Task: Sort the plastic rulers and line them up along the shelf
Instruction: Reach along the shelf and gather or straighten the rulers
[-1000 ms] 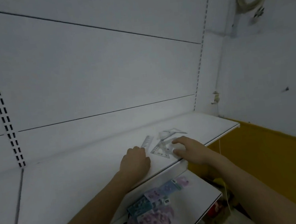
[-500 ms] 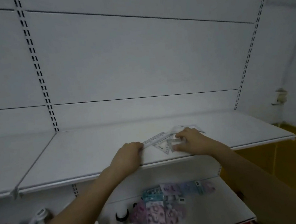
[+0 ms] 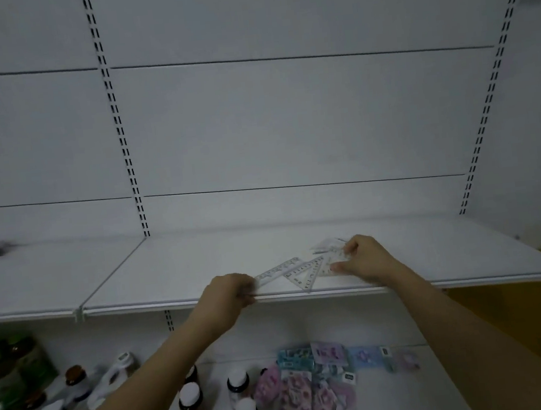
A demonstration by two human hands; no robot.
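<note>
White slotted shelving fills the view, and the clear plastic rulers lie in a loose overlapping cluster near the front edge of the upper shelf (image 3: 176,274). The person's left hand (image 3: 230,296) sits at the shelf lip with its fingers curled onto the near end of a straight ruler (image 3: 277,269), which angles away to the right. The right hand (image 3: 366,258) is curled over a protractor-like piece (image 3: 330,263), thumb and fingers pinching its edges. Between them a triangular set square (image 3: 305,276) lies flat, its tip close to the shelf edge, and more clear pieces (image 3: 328,243) sit just behind; their number is hard to make out in the dim, soft picture.

These pieces look thin, light and stiff, and probably slick on the painted metal, so they should slide readily but be awkward to lift from flat. Taking each by an edge or corner, or dragging it over the lip to get a finger under, seems the surest hold. Being clear and brittle-looking, they likely tolerate little bending.

On the lower shelf stand white-capped bottles (image 3: 190,405) and pastel packets (image 3: 310,387).
</note>
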